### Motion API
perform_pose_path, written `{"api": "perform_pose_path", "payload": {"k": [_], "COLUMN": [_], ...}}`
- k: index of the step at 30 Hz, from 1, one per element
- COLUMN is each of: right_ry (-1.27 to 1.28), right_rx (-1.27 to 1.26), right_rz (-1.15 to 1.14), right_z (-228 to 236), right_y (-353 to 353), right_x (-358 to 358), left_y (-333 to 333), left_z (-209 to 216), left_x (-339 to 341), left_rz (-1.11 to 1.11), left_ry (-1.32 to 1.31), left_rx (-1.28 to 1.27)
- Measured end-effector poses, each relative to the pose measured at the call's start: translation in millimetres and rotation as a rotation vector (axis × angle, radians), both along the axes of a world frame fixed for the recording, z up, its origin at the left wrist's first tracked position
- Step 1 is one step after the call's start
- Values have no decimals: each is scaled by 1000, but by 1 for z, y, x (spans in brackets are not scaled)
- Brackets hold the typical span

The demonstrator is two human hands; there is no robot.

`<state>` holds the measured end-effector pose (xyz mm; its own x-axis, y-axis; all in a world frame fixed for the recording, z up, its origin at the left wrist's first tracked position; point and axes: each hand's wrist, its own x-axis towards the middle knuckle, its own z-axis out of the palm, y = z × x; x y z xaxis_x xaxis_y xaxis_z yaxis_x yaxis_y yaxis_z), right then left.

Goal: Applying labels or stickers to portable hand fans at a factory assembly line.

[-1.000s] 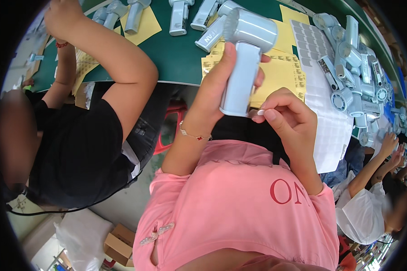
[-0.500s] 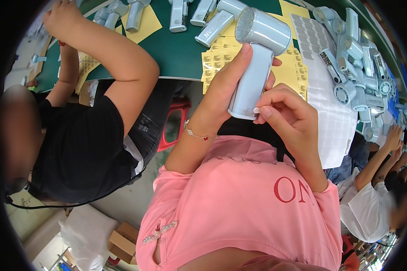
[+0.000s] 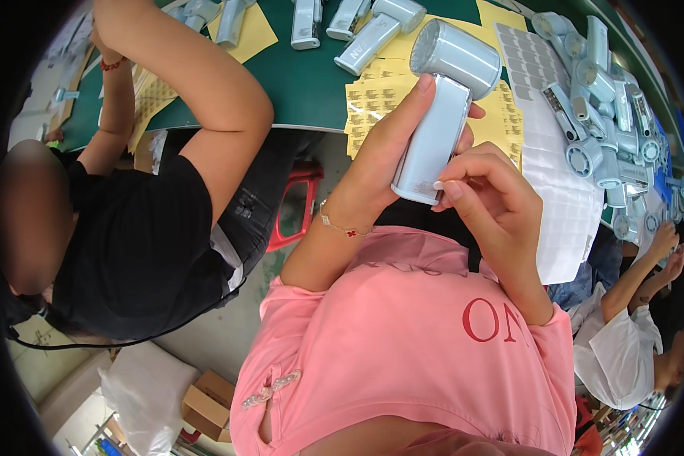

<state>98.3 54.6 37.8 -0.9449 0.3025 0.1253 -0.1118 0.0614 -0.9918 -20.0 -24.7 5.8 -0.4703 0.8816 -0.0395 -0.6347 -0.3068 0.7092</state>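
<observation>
A light blue handheld fan [image 3: 436,140] with a round barrel head is tilted in front of me over the table's near edge. My left hand [image 3: 387,152] is closed around its handle, with the thumb along one side and the fingertips showing at the other. The fan's head points up and away. At the lower end of the handle is my right hand [image 3: 501,190], its thumb and forefinger pinched together against the corner. A small whitish spot shows at those fingertips; I cannot tell whether it is a nail or a small piece.
Yellow label sheets [image 3: 368,106] and a pale sheet [image 3: 558,190] lie on the green table [image 3: 308,95]. More blue fans [image 3: 604,114] are heaped at right; several others [image 3: 368,47] lie at the far side. A person in black [image 3: 140,251] sits left, another in white [image 3: 619,349] right.
The fan and both hands have shifted slightly right in the picture, as has the table. The pinch at the handle's lower end stays. The neighbour's arm at left has moved slightly.
</observation>
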Motion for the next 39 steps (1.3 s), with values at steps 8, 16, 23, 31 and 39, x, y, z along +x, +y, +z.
{"api": "perform_pose_path", "payload": {"k": [8, 16, 23, 31, 39], "right_ry": [-1, 7, 2, 50, 26], "right_rx": [15, 48, 59, 74, 170], "right_rz": [-48, -80, -104, -116, -227], "right_z": [-2, 1, 2, 4, 7], "right_y": [-3, -5, -4, -1, 8], "right_x": [-1, 1, 3, 7, 12], "left_y": [-1, -2, -1, -2, 2], "left_z": [-1, -2, -1, -4, -4], "left_x": [2, 0, 1, -3, -3], "left_rz": [19, -49, -27, -2, 99], "left_ry": [-5, -28, -15, 44, 59], "left_rx": [-23, 21, -26, -67, -91]}}
